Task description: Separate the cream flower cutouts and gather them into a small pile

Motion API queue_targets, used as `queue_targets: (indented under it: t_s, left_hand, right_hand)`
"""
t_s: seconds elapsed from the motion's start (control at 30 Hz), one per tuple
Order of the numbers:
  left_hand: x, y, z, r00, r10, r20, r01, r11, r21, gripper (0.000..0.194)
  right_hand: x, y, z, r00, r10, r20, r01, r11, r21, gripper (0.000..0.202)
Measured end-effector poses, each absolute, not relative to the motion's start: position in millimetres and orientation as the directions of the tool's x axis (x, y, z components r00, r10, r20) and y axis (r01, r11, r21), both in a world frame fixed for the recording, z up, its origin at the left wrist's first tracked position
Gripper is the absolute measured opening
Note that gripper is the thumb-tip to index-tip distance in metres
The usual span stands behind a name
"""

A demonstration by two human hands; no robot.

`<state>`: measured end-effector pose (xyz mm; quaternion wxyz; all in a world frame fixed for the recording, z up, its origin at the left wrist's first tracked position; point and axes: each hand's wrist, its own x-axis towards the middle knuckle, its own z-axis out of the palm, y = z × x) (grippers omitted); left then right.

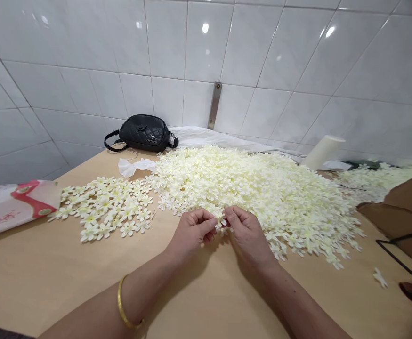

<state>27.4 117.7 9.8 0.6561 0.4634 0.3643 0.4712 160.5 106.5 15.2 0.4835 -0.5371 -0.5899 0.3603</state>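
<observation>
Both hands meet at the front edge of a large heap of pale yellow-white artificial flowers (262, 183). A small white flower (222, 221) is pinched between my left hand (196, 229) and my right hand (247, 231). The fingers of each hand are closed at its edges, thumbs pointing inward. A gold bangle (120, 301) circles my left wrist. To the left of the hands, a smaller group of flowers (110, 207) lies spread in a thin layer on the wooden table (198, 306).
A black quilted bag (144, 133) stands at the back left, with crumpled white tissue (135, 166) before it. A red and white package (18, 205) lies at the left. A white roll (321, 151), brown cardboard (403, 216) and one loose flower (380, 278) are at the right.
</observation>
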Motion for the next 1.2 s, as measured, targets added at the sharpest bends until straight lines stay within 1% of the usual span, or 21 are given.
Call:
queue_targets:
  t_s: [0.07, 0.1, 0.17, 0.23, 0.3, 0.4, 0.53, 0.67, 0.8, 0.9, 1.0, 1.07, 1.13, 1.2]
  left_hand:
    - [27.4, 117.6, 10.8, 0.263, 0.963, -0.065, -0.301, 0.146, 0.942, 0.018]
    - [27.1, 117.7, 11.2, 0.248, 0.966, -0.076, -0.305, 0.152, 0.940, 0.018]
    - [26.2, 118.3, 11.1, 0.233, 0.969, -0.088, -0.306, 0.158, 0.939, 0.020]
    - [25.6, 118.9, 9.9, 0.239, 0.967, -0.091, -0.306, 0.164, 0.938, 0.022]
    - [25.4, 119.2, 8.7, 0.249, 0.964, -0.094, -0.310, 0.171, 0.935, 0.025]
    - [25.0, 118.9, 9.0, 0.266, 0.960, -0.091, -0.313, 0.175, 0.934, 0.027]
    - [23.5, 118.9, 11.4, 0.288, 0.955, -0.072, -0.285, 0.157, 0.946, 0.028]
    - [22.8, 120.0, 11.0, 0.327, 0.941, -0.082, -0.295, 0.184, 0.938, 0.028]
    - [23.0, 120.1, 10.6, 0.344, 0.936, -0.070, -0.272, 0.171, 0.947, 0.022]
    - [22.4, 120.0, 10.2, 0.366, 0.928, -0.064, -0.272, 0.173, 0.947, 0.020]
    - [21.5, 121.0, 8.9, 0.367, 0.928, -0.065, -0.280, 0.177, 0.943, 0.020]
    - [20.7, 121.8, 8.0, 0.345, 0.937, -0.057, -0.267, 0.156, 0.951, 0.020]
    - [19.3, 122.5, 7.9, 0.297, 0.954, -0.049, -0.249, 0.127, 0.960, 0.019]
    - [16.7, 123.9, 9.7, 0.218, 0.975, -0.039, -0.232, 0.091, 0.968, 0.020]
  right_hand:
    - [160.0, 104.0, 16.2, 0.112, 0.935, 0.336, 0.423, 0.261, -0.868, 0.023]
    - [159.5, 102.3, 17.0, 0.114, 0.905, 0.410, 0.486, 0.310, -0.818, 0.018]
    - [158.1, 99.1, 18.1, 0.054, 0.854, 0.517, 0.565, 0.401, -0.721, 0.013]
    - [156.6, 97.2, 17.7, -0.052, 0.819, 0.572, 0.585, 0.489, -0.646, 0.016]
    - [155.4, 97.2, 16.2, -0.142, 0.799, 0.584, 0.576, 0.547, -0.607, 0.020]
    - [155.1, 98.8, 14.5, -0.192, 0.828, 0.527, 0.565, 0.532, -0.631, 0.023]
    - [155.8, 99.3, 17.0, -0.193, 0.895, 0.403, 0.520, 0.441, -0.731, 0.022]
    - [156.1, 98.0, 19.1, -0.202, 0.932, 0.300, 0.418, 0.359, -0.834, 0.024]
    - [158.6, 99.6, 17.7, -0.136, 0.963, 0.234, 0.301, 0.265, -0.916, 0.024]
    - [161.2, 101.8, 17.8, -0.080, 0.975, 0.207, 0.242, 0.220, -0.945, 0.021]
    - [163.1, 103.2, 18.6, 0.013, 0.975, 0.223, 0.238, 0.214, -0.947, 0.020]
    - [164.1, 103.9, 17.8, 0.083, 0.959, 0.269, 0.293, 0.235, -0.927, 0.020]
    - [164.7, 105.0, 15.4, 0.106, 0.927, 0.359, 0.415, 0.287, -0.863, 0.019]
    - [164.4, 106.4, 11.7, 0.039, 0.878, 0.477, 0.552, 0.379, -0.743, 0.017]
